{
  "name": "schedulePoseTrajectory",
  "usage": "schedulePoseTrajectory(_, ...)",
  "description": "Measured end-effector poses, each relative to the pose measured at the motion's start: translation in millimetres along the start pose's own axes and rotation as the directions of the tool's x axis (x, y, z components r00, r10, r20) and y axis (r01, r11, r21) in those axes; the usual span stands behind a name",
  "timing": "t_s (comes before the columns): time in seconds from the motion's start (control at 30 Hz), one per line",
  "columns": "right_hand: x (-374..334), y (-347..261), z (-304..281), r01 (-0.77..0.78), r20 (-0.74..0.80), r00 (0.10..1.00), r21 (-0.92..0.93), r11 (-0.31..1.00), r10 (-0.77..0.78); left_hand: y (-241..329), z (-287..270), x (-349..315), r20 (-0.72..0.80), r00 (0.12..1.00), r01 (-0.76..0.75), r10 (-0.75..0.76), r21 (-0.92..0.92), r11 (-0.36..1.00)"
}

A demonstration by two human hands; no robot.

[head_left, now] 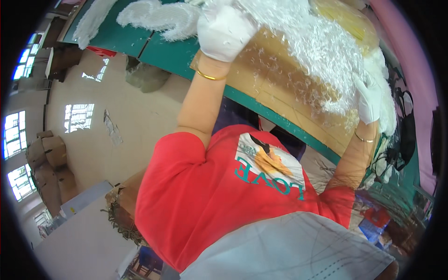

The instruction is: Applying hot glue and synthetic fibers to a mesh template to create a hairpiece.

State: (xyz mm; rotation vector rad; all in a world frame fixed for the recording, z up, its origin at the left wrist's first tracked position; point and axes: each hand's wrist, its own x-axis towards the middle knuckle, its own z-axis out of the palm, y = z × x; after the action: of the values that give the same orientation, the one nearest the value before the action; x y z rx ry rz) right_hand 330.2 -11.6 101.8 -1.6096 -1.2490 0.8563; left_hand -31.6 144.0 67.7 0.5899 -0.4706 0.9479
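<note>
A large heap of shiny, clear-white plastic strands (303, 42) lies loose over a brown cardboard sheet (261, 77). My left hand (224, 35), in a white glove, is at the heap's left side near the top edge of the view. Its fingers curl away from me, and what they hold, if anything, is hidden. At the heap's right end is my right hand (368, 100), also gloved in white. Its fingers are stretched out and lie against the strands; the fingertips blend into the white material. Short loose bits are scattered over the cardboard.
Bundled white strands (158, 18) lie on the green table (186, 58), left of my left hand. A yellowish plastic bag (347, 23) is behind the heap. Black straps (406, 126) hang at the right. Cardboard boxes (51, 163) and a sack (147, 77) stand on the floor.
</note>
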Motion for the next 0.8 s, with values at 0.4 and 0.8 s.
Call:
schedulePoseTrajectory(0.4, 0.4, 35.4, -0.7, 0.004, -0.035, 0.999, 0.036, 0.999, -0.002, -20.3, 35.1, -12.2, -0.234, 0.958, -0.141, 0.169, 0.131, 0.981)
schedulePoseTrajectory(0.8, 23.7, -73.8, 38.0, 0.435, 0.019, 0.858, -0.559, 0.706, -0.513, 63.2, -79.3, 15.6, -0.341, 0.929, 0.127, -0.147, -0.082, 0.989)
